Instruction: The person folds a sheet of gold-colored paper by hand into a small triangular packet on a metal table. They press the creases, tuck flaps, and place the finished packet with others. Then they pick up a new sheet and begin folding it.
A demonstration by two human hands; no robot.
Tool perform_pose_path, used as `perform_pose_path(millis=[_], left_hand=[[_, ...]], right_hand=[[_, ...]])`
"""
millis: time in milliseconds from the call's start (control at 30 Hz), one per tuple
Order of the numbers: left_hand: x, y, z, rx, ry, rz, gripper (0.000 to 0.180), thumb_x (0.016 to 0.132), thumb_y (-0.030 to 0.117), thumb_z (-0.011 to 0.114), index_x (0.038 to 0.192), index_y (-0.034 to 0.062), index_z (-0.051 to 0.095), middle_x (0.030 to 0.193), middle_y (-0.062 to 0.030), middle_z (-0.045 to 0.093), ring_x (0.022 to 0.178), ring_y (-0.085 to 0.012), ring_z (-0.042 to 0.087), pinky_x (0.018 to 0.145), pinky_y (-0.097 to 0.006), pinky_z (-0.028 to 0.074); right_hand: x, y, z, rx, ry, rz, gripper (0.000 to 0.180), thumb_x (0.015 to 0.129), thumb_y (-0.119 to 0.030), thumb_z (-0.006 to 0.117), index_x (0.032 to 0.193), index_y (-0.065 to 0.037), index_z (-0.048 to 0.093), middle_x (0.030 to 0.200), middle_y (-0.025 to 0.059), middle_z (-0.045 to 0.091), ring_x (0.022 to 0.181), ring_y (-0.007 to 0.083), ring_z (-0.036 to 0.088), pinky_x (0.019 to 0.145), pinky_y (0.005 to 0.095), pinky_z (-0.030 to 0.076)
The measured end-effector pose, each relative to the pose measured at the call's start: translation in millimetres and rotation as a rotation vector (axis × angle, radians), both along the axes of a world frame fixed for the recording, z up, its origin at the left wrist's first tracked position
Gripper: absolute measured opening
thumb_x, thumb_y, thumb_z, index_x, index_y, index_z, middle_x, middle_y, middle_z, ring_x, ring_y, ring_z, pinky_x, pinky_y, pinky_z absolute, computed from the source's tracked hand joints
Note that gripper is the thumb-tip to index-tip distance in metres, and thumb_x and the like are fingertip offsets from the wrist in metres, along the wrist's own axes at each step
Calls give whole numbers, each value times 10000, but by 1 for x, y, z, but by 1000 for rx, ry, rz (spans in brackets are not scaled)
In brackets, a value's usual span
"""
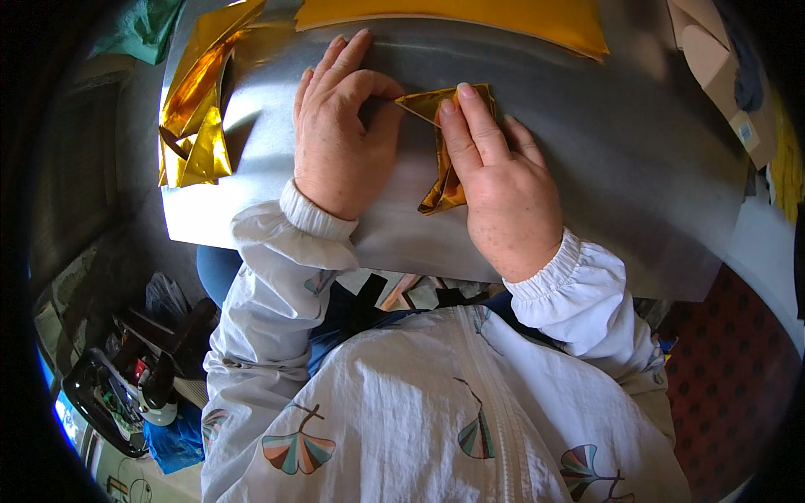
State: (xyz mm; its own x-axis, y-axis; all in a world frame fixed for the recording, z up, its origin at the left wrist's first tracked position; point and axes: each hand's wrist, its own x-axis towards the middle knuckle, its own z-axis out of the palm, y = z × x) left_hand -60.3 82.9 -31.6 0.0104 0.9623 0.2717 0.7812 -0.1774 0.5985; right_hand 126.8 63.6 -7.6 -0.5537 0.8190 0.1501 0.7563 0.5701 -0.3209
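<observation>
A small piece of folded gold foil paper [446, 180] lies on the shiny grey metal tabletop [587, 168], creased into pointed flaps. At its left tip, my left hand [345, 138] pinches the corner between thumb and index finger, the other fingers stretched out. My right hand [507, 184] lies over the paper's right side with its fingers extended flat, pressing on it; part of the paper is hidden beneath. Both wrists come out of white elastic cuffs.
Folded gold paper pieces [197, 117] stand in a bunch at the table's left edge. A stack of flat gold sheets [453, 15] lies at the far side. Cardboard [713, 67] is at the far right. A dark red patterned surface [729, 369] shows below the table's right side.
</observation>
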Motion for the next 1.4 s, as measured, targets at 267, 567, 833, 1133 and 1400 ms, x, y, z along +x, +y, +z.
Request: perform_pose_path(millis=[267, 567, 833, 1133, 1400], left_hand=[[-9, 0, 9, -30, 37, -80, 117, 849, 159, 667, 955, 124, 703, 1415, -169, 484, 1374, -358, 364, 1127, -456, 261], [8, 8, 4, 41, 128, -43, 100, 817, 162, 713, 894, 100, 695, 1377, -166, 524, 1322, -344, 432, 1114, -448, 266], [11, 10, 3, 62, 134, -16, 83, 800, 155, 722, 825, 82, 691, 1361, -168, 539, 1294, -329, 463, 1059, -425, 343], [20, 14, 4, -16, 116, 59, 204, 767, 304, 720, 766, 102, 689, 1331, -150, 547, 1328, -322, 415, 1114, -550, 190], [14, 15, 2, -32, 93, 57, 248, 758, 331, 746, 759, 93, 672, 1308, -122, 544, 1218, -311, 488, 1071, -532, 239]], right_hand=[[-3, -1, -1, -11, 8, -39, 575, 765, 62, 578, 1332, -8, 520, 1423, 161, 448, 1088, 369, 586, 1011, 400, 443], [-2, 0, 1, -3, -16, -27, 523, 788, 28, 580, 1309, 8, 536, 1421, 171, 443, 1084, 357, 594, 1009, 396, 444], [-1, 0, 1, 2, -46, -1, 467, 819, -53, 619, 1268, 55, 553, 1399, 228, 445, 1043, 331, 631, 1060, 403, 393], [-2, 1, 1, 9, -40, -5, 461, 818, -47, 622, 1259, 72, 560, 1392, 242, 449, 1052, 345, 627, 1071, 409, 384], [-4, -1, -1, 11, -16, -38, 530, 782, 28, 575, 1308, 44, 513, 1398, 199, 458, 1091, 361, 587, 1013, 394, 442]])
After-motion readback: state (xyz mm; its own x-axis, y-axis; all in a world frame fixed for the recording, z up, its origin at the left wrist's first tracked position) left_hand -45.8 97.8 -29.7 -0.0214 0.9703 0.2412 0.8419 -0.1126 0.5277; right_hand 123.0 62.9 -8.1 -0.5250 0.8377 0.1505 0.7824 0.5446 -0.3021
